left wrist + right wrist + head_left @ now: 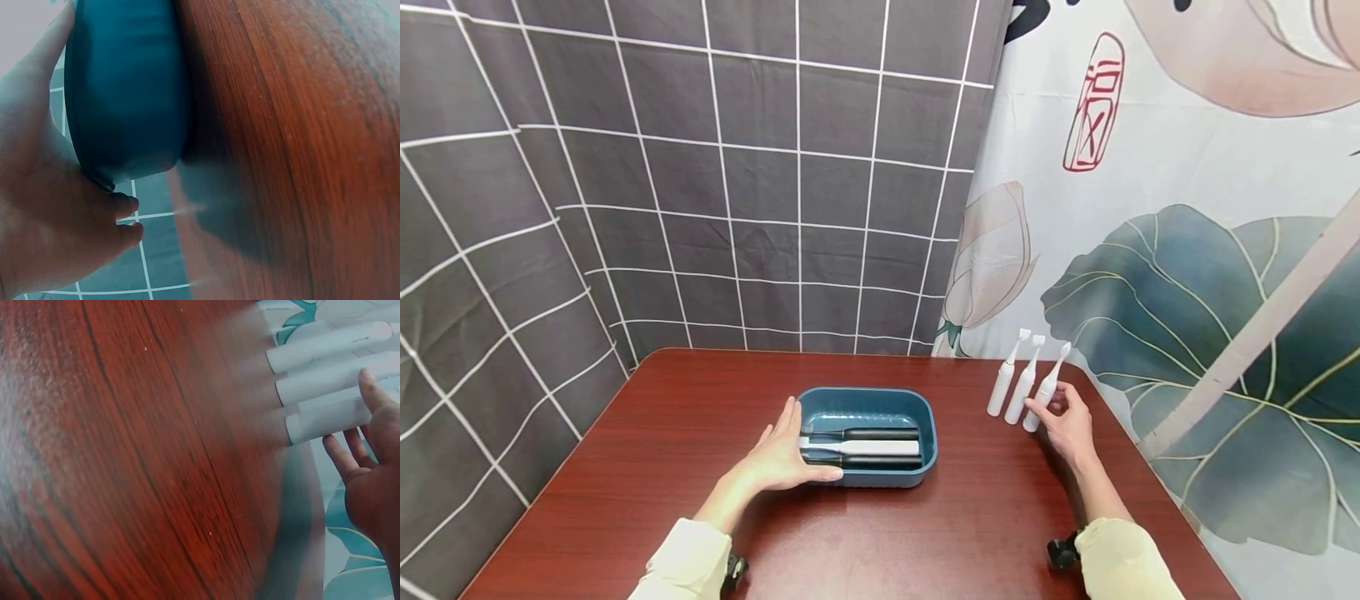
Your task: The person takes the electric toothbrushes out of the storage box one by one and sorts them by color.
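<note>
at the bottom edge of the frame, closest to me, two pale cream fabric sleeves point(688, 558) come in, a small black device at each cuff. they reach over a glossy red-brown wood-grain table point(925, 542) with rounded far corners, its top catching a pale sheen.

around the middle, a person's left hand point(778, 457) lies spread against the left end of a deep blue plastic box with rounded corners point(876, 478), thumb along the near side, fingers straight and apart. the box's long axis runs left to right. inside lie a white toothbrush point(883, 448) and two black-handled toothbrushes point(883, 461), lengthwise, handles to the right, necks to the left.

right of centre, the right hand point(1069, 427) pinches the rightmost white electric toothbrush point(1046, 390) between thumb and fingers. it stands base down near the table's far right corner, brush head up, its long axis slanting to the upper right of the frame. two matching white toothbrushes point(1021, 395) stand just left of it, heads up too.

behind hangs a dark grey cloth with a white grid point(760, 183), meeting, towards the right, a white cloth printed with lotus leaves and a red seal point(1172, 175).
</note>
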The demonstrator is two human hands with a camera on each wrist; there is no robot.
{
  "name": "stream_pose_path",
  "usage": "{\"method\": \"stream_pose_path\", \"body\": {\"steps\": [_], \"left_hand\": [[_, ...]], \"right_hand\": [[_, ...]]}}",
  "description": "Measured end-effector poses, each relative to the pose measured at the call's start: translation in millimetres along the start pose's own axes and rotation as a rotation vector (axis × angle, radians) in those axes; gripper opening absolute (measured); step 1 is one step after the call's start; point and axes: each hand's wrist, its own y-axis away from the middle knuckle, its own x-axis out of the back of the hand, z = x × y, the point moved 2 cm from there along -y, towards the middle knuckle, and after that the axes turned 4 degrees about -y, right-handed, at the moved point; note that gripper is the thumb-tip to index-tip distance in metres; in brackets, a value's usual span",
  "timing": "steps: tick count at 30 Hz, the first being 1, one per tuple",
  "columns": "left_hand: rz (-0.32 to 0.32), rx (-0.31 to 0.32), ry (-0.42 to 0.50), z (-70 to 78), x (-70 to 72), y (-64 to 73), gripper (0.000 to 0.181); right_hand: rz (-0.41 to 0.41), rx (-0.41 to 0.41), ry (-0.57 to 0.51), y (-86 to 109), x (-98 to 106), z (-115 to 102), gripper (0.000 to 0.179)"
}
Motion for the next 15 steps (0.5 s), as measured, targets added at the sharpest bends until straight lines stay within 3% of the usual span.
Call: {"method": "stream_pose_path", "body": {"steps": [8, 11, 15], "left_hand": [[-0.004, -0.001, -0.003, -2.8, -1.3, -0.3, 0.144], [-0.005, 0.001, 0.003, -2.4, -0.7, -0.4, 0.143], [-0.011, 0.004, 0.007, -1.2, 0.9, -0.6, 0.144]], "right_hand": [[0.028, -0.029, -0.041, 3.7, 6.1, 0.9, 0.066], [0.160, -0.017, -0.079, 7.8, 12.0, -1.9, 0.065], [0.416, 0.104, -0.232, 17.8, 20.2, -28.2, 0.045]]}}
